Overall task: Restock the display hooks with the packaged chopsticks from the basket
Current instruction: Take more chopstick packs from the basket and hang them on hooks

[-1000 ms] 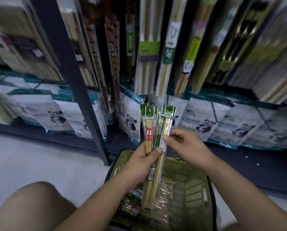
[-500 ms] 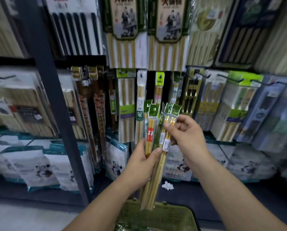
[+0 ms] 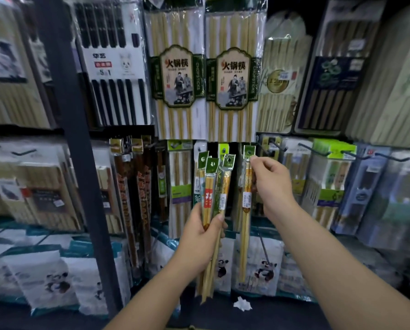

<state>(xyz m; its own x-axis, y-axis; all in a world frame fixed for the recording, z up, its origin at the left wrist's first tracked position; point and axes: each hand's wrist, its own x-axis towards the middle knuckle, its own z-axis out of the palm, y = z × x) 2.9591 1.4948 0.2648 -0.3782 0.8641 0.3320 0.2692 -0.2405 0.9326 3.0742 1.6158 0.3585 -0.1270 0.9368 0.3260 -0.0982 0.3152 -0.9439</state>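
Mid-frame, my right hand [image 3: 273,186] pinches one chopstick pack [image 3: 245,203] at its green header [image 3: 249,150]; left hand [image 3: 199,241] fingers clamp the spare packs [image 3: 212,182]. Light, stiff, slippery film, I think: hold by the header

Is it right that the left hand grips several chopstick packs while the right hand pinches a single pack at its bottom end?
Not quite. The head view shows the right hand pinching the single pack near its top, just under the green header. The left hand does grip several chopstick packs.
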